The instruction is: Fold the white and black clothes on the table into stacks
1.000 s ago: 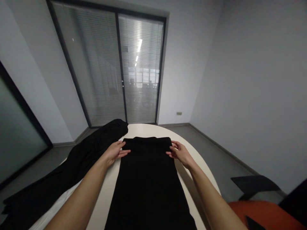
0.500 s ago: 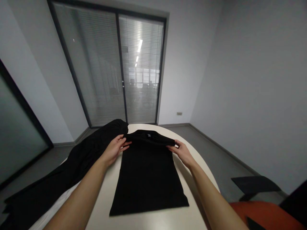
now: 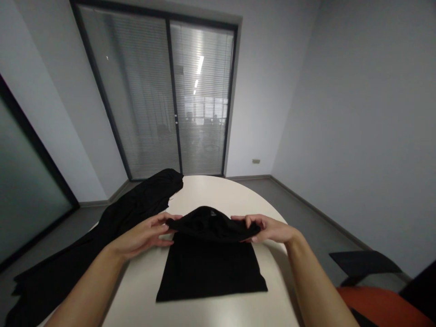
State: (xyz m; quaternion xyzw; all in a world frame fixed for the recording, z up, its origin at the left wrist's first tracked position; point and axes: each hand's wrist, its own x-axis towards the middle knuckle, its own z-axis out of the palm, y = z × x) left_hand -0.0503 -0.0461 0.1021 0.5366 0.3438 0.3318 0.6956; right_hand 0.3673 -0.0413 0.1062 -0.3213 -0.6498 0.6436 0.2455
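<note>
A black shirt lies on the pale table, its near hem flat and its far part lifted and folded back over toward me. A small label shows inside the raised opening at the top. My left hand pinches the left corner of the raised fold between thumb and fingers. On the other side, my right hand grips the right corner, its fingers curled over the cloth. The raised fold bulges upward in the middle between both hands.
A heap of black clothing drapes over the left side of the round table. An orange chair with a black armrest stands at the right. Glass doors with blinds are beyond the table.
Both hands have drawn the shirt's far end toward me, so the fold now covers more of the lower part. More tabletop shows behind it.
</note>
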